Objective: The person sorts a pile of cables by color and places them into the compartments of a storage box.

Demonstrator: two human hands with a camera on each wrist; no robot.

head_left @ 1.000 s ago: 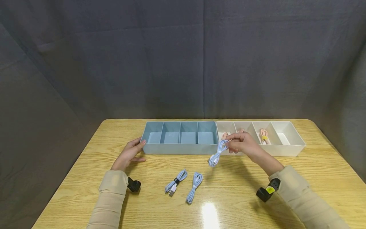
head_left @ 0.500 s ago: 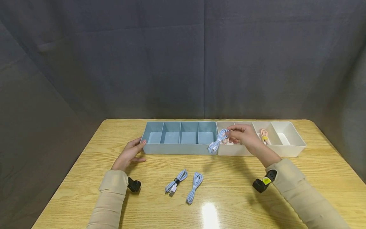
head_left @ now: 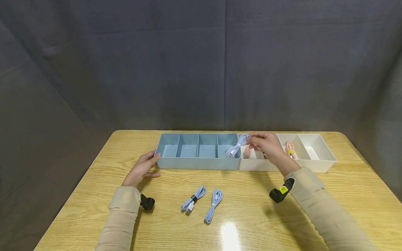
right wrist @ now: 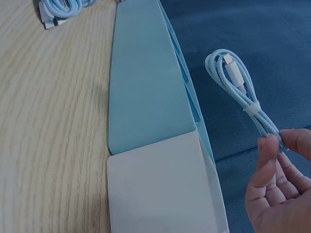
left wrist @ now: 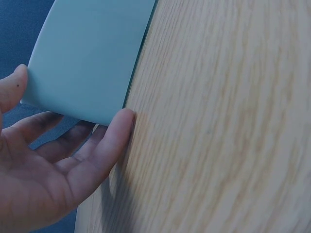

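My right hand (head_left: 265, 144) pinches one end of a coiled light-blue charging cable (head_left: 237, 146), fingertips and thumb together. A white tie and a white plug show on this charging cable (right wrist: 238, 82) in the right wrist view. It hangs above the right-end compartment of the blue divided box (head_left: 198, 163). My left hand (head_left: 142, 169) rests against that box's left end, thumb at the rim corner and fingers fairly straight along the end wall. Two more coiled blue cables lie on the table: a black-strapped cable (head_left: 193, 199) and a white-tied cable (head_left: 214, 205).
A white divided box (head_left: 314, 165) stands end to end with the blue one. Inside are a pink cable (head_left: 247, 152) and another pink cable with a yellow strap (head_left: 290, 150). Dark cloth (head_left: 188, 69) hangs behind the wooden table (head_left: 251, 216).
My right hand has carried the blue charging cable up and away from me, from in front of the boxes to above the blue box's right end. The left hand stays put.
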